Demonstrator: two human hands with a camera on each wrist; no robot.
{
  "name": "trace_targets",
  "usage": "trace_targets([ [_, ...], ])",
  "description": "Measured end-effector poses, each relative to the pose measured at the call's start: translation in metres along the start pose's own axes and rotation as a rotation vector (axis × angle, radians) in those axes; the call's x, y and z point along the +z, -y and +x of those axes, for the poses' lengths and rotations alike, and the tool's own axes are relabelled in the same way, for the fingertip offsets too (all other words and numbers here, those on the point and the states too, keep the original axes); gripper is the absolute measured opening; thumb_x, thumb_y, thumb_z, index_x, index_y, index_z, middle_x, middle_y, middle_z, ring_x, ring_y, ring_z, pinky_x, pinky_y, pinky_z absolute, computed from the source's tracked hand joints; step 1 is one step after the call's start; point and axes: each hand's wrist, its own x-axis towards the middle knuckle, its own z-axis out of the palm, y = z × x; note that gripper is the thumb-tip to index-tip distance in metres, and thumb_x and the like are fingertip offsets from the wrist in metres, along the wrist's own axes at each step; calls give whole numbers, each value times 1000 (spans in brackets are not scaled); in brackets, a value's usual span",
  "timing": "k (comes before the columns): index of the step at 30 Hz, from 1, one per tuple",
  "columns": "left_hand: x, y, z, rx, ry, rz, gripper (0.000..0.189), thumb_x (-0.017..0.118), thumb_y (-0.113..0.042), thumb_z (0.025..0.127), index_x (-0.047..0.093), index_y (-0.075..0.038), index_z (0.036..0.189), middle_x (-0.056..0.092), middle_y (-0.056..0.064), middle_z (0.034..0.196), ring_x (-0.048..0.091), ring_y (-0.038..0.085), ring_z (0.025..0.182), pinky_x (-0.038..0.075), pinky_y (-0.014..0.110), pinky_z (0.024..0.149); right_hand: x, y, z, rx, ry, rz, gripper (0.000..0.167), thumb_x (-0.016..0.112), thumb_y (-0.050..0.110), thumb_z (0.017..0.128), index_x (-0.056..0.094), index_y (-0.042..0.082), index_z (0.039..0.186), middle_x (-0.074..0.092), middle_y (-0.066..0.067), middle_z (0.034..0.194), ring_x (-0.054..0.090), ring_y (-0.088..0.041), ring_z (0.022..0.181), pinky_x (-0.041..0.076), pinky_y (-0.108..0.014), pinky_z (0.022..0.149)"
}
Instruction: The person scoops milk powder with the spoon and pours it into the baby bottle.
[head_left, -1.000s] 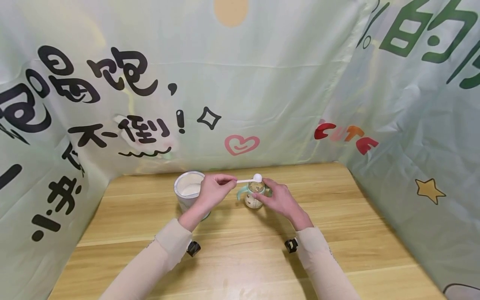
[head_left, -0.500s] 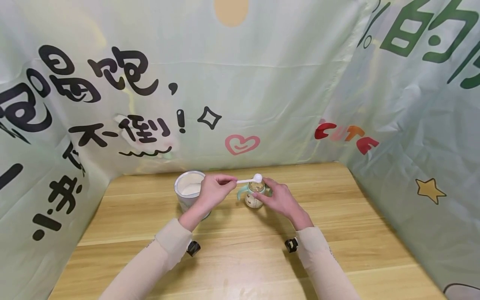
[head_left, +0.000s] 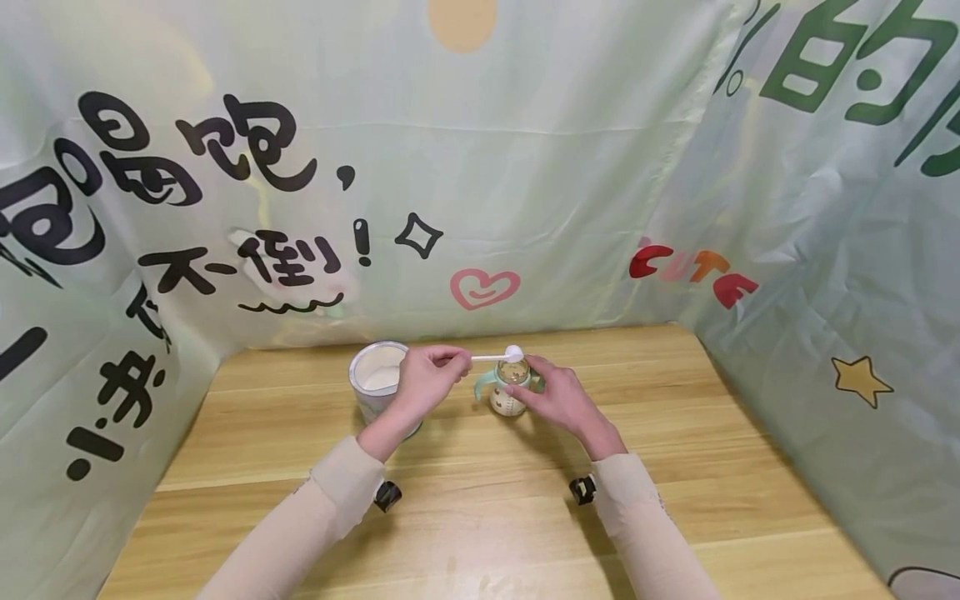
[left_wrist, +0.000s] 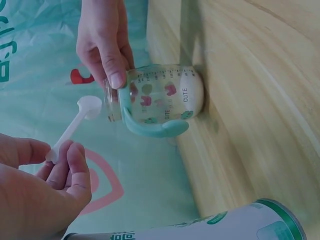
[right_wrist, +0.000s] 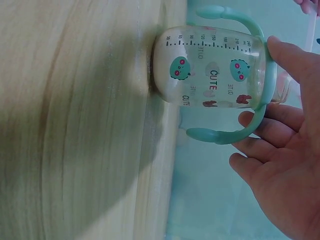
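Note:
My left hand (head_left: 426,382) pinches the handle end of a white measuring scoop (head_left: 513,354) between thumb and fingers. The scoop's small round bowl is over the mouth of a clear baby bottle (left_wrist: 162,95), close to its rim in the left wrist view. The bottle stands upright on the table, with two mint-green handles, printed cartoon animals and a measuring scale. Something whitish shows in its bottom. My right hand (head_left: 561,400) holds the bottle near its neck, thumb on the green collar (right_wrist: 270,75) and fingers around the other side.
To the left stands an open formula tin (head_left: 371,407) with pale powder inside, partly behind my left hand. All sits on a wooden table (head_left: 480,500). A printed fabric backdrop (head_left: 570,200) rises behind and at both sides.
The scoop and my left fingers have lifted slightly, and the scoop's handle lies flatter. My right hand and the bottle stay where they were.

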Motion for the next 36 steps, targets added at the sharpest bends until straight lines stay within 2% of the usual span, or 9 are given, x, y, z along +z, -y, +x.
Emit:
trace_targets([
  [4, 0, -1, 1, -4, -11, -40, 20, 71, -13, 97, 81, 2, 105, 82, 13, 90, 78, 15, 80, 62, 23, 74, 0, 0, 0, -5, -11, -3, 72, 75, 46, 97, 54, 3, 151, 61, -22, 149, 59, -40, 137, 49, -55, 114],
  [11, -7, -3, 3, 0, -55, -76, 19, 70, -16, 101, 81, -1, 104, 81, 12, 89, 76, 12, 78, 63, 25, 75, -1, 3, 1, 9, 4, -10, 73, 74, 48, 97, 54, 3, 151, 59, -23, 150, 58, -40, 139, 47, -54, 116],
  [18, -16, -10, 5, -1, -102, -106, 19, 70, -14, 101, 80, 1, 107, 81, 14, 90, 75, 12, 77, 63, 23, 74, -7, 11, 6, -42, -7, -29, 73, 74, 45, 97, 53, 0, 151, 59, -24, 151, 57, -42, 139, 46, -55, 117],
  [26, -34, -16, 6, -3, -144, -102, 23, 70, -17, 103, 79, 2, 111, 80, 17, 93, 76, 16, 80, 62, 21, 74, -12, 25, 17, -68, -10, -21, 71, 73, 47, 97, 55, 6, 152, 61, -19, 150, 58, -39, 139, 47, -54, 116],
  [36, -59, -15, 4, -54, -191, -103, 27, 70, -20, 103, 76, 2, 117, 80, 20, 100, 76, 17, 83, 62, 22, 75, -11, 43, 28, -77, 57, -20, 77, 70, 53, 98, 49, 8, 157, 53, -17, 159, 48, -39, 148, 42, -55, 121],
])
